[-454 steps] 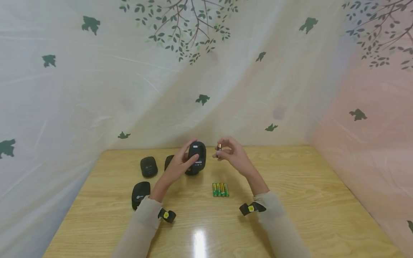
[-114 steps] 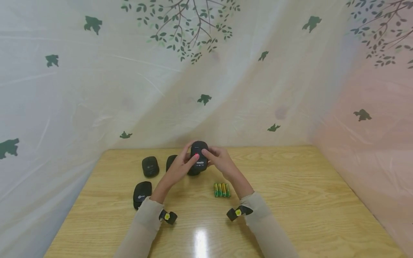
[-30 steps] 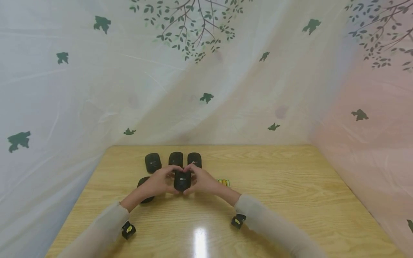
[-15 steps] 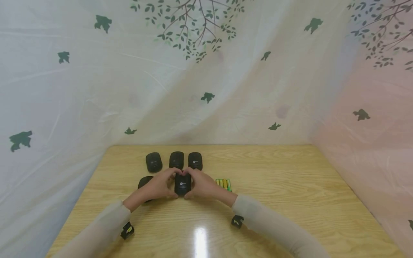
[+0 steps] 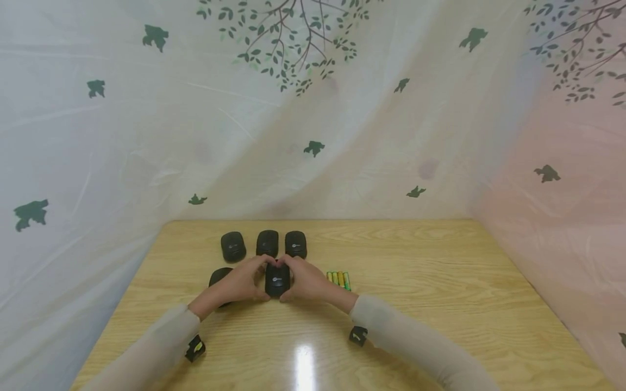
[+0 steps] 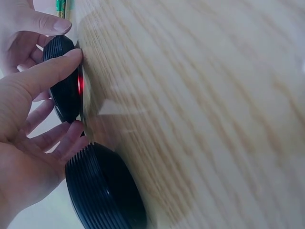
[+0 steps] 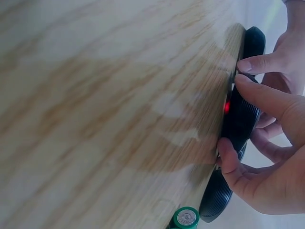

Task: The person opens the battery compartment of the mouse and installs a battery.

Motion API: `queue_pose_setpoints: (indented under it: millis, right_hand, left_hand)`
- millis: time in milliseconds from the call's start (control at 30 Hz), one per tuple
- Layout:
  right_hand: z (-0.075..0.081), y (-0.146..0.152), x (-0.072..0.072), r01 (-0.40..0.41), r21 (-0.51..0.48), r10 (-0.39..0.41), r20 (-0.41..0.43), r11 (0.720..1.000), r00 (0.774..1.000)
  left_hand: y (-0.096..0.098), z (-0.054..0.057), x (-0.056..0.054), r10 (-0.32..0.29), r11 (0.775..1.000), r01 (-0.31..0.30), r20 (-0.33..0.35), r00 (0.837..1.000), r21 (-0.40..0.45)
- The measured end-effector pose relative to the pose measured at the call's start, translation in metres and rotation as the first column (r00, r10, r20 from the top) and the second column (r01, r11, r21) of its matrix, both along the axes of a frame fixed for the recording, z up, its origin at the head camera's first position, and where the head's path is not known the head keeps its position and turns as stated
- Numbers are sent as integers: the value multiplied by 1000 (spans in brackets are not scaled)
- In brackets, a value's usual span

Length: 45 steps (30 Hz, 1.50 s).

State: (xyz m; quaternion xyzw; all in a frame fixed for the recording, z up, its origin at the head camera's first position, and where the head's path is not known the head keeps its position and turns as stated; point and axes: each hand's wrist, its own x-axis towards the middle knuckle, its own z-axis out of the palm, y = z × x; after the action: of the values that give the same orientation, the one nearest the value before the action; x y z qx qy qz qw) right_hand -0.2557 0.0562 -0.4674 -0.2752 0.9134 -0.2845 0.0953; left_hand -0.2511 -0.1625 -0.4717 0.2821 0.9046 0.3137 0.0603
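Observation:
Both hands frame one black computer mouse [image 5: 277, 279], top side up, at the table's left-middle. My left hand [image 5: 246, 281] grips its left side with thumb and fingers. The right hand [image 5: 307, 281] grips the right side the same way, and the index fingertips of both hands meet at the mouse's far end. Under this mouse's edge a red light [image 7: 227, 106] glows in the right wrist view, close over the wooden surface. Another black mouse [image 6: 105, 191] sits beside the left hand, partly hidden by that forearm in the head view.
Three more black mice stand in a back row: a left one [image 5: 233, 247], a middle one [image 5: 267, 243] and a right one [image 5: 295, 244]. Several green-and-gold batteries [image 5: 338, 279] lie side by side right of the hands, partly behind the right forearm. A patterned cloth [image 5: 313, 119] hangs behind the table.
Earlier the right hand held a battery beside the upturned mouse; later both hands held it, battery gone from view. Now the mouse is top side up and lower, shifted slightly nearer within the last second.

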Motion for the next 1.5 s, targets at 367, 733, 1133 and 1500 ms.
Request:
queue_pose_setpoints:
  millis: [367,733,1133,1500]
  right_hand:
    - [3,-1,4,16,6,-16,30,1000,999]
    - [14,-11,8,52,-24,-53,-6,998,999]
    - [12,-51,0,-163,-32,160,-96,986,982]
    - [5,-83,-1,-153,54,156,-61,987,986]
  left_hand:
    - [-3,2,-1,-4,1000,5,35,999,-26]
    - [-17,15,-3,-4,1000,4,55,999,4]
    - [-66,24,-5,18,998,-21,63,998,56]
    - [-97,22,6,43,999,-41,94,995,-21]
